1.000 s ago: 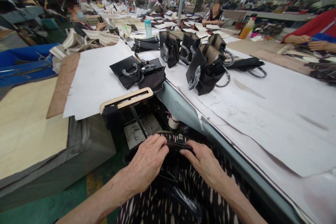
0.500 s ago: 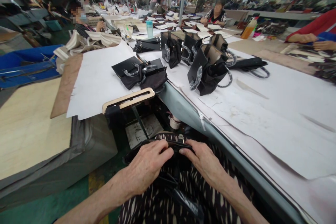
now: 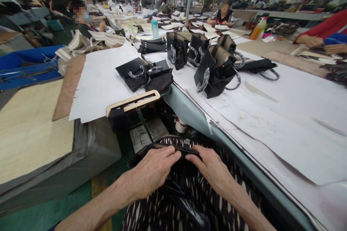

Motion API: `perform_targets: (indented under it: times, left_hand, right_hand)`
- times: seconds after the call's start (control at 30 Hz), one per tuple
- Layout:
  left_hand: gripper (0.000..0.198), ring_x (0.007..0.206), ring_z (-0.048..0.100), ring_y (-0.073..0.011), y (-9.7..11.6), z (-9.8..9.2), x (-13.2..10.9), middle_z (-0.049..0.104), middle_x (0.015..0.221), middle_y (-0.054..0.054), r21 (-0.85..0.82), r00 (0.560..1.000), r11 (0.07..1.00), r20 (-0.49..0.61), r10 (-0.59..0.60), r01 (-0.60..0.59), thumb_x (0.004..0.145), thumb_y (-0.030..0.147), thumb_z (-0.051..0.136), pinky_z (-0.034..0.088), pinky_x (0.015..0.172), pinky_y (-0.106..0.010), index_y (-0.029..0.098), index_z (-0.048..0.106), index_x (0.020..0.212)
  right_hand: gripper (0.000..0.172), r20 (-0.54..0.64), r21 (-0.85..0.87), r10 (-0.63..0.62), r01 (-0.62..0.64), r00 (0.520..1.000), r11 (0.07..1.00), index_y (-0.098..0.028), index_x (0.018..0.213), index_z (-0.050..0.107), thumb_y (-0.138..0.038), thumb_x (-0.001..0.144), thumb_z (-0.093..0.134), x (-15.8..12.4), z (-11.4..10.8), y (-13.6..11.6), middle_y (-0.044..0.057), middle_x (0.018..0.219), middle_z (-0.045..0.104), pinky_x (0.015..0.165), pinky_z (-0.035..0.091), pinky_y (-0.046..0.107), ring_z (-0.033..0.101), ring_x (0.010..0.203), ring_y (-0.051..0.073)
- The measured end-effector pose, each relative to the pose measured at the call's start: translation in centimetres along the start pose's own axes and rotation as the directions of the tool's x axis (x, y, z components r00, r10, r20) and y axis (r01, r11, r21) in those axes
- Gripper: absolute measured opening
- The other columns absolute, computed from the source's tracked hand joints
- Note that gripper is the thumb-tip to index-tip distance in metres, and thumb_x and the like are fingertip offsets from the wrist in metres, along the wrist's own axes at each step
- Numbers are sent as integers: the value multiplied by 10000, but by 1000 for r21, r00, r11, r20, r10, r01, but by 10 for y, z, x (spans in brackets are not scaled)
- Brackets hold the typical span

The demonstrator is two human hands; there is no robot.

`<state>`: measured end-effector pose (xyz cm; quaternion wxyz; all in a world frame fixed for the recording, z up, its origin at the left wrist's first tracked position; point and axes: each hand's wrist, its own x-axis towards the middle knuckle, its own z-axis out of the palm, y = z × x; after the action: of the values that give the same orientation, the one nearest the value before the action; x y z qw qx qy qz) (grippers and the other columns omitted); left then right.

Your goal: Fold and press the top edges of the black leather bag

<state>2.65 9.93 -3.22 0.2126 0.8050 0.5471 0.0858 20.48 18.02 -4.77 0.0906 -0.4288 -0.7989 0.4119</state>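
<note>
A black handbag (image 3: 151, 147) lies across my lap, its plastic-wrapped handle (image 3: 193, 211) hanging toward me. My left hand (image 3: 158, 162) is closed on the bag's upper edge, thumb and fingers pressed together near the middle. A short way to the right, my right hand (image 3: 207, 158) pinches the same edge between thumb and fingers. Both hands hide part of the bag. On the white-covered table ahead stand several similar black handbags (image 3: 214, 72) with wrapped handles. Two more black bags (image 3: 146, 74) lie flat at the table's corner.
A wooden slotted frame (image 3: 132, 103) on a metal post rises just ahead of my lap. The table edge (image 3: 217, 133) runs close along my right. A plywood-topped block (image 3: 32, 126) stands at left. Co-workers sit at the far left, the back and the right, one in a red sleeve (image 3: 325, 29).
My left hand has slid slightly to the right along the bag's edge, its thumb nearer my right hand. My right hand stays in nearly the same place.
</note>
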Motion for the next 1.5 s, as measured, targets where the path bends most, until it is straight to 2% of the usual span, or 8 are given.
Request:
perform_targets:
  times: [0.17, 0.27, 0.43, 0.67, 0.87, 1.07, 1.23, 1.5]
  left_hand:
    - [282, 794, 515, -137, -1, -2, 3, 533, 903, -4, 6, 1000, 1000, 14, -25, 25, 796, 46, 398, 409, 679, -236, 208, 518, 992]
    - [187, 773, 523, -130, -4, -2, 7, 537, 881, -3, 5, 1000, 1000, 2, -15, 15, 834, 94, 408, 408, 659, -230, 195, 558, 884]
    - [218, 730, 541, -134, -10, 7, 13, 570, 815, 9, 31, 994, 998, -97, -57, 60, 889, 243, 414, 424, 648, -248, 193, 588, 769]
    - [210, 813, 586, -160, -8, 7, 19, 640, 865, -24, 2, 963, 974, -154, -222, 225, 877, 228, 430, 456, 735, -268, 185, 633, 846]
    - [255, 761, 607, -188, -12, 7, 21, 668, 809, -15, 31, 919, 933, -185, -348, 359, 877, 286, 428, 450, 671, -299, 200, 645, 775]
    - [271, 768, 613, -192, -10, 3, 22, 665, 799, -31, 24, 910, 918, -143, -390, 397, 885, 266, 401, 453, 689, -298, 191, 635, 772]
    - [286, 796, 609, -191, -8, -2, 22, 652, 842, -70, 16, 927, 930, -96, -363, 366, 890, 195, 343, 461, 736, -304, 151, 612, 802]
    - [265, 756, 623, -220, -11, -1, 22, 674, 787, -44, 38, 900, 906, -137, -414, 422, 869, 278, 412, 462, 682, -335, 191, 636, 758]
  right_hand:
    - [174, -8, 2, 3, -3, 1000, 1000, -221, 879, 597, -328, 818, 475, -2, 0, -3, 7, 858, 648, 729, 400, 302, 574, 815, 189]
    - [137, -85, 3, 42, -42, 996, 999, -215, 850, 564, -330, 794, 514, -3, 2, -2, 8, 825, 613, 711, 409, 311, 556, 789, 189]
    - [195, -158, 23, -74, 79, 985, 997, -256, 987, 572, -248, 805, 502, -3, 7, 0, 26, 1069, 505, 836, 409, 305, 519, 944, 175]
    - [215, -101, 34, -120, 124, 988, 992, -296, 998, 623, -278, 834, 485, 1, 5, 1, 2, 996, 526, 830, 419, 284, 530, 914, 157]
    - [215, -121, 11, -105, 107, 987, 994, -267, 944, 643, -341, 841, 470, 3, 8, 0, 22, 969, 542, 793, 432, 298, 542, 873, 168]
    - [229, -133, 56, -112, 120, 985, 991, -237, 899, 649, -333, 850, 447, 3, 8, -1, 29, 951, 548, 769, 428, 291, 539, 864, 168]
    - [230, -141, 121, -105, 122, 985, 985, -234, 914, 657, -335, 844, 462, 4, 7, -1, 22, 918, 558, 757, 415, 283, 539, 852, 165]
    - [233, -65, 260, -35, 50, 997, 964, -228, 915, 672, -323, 830, 477, 7, 2, 0, 17, 875, 544, 719, 391, 282, 520, 809, 162]
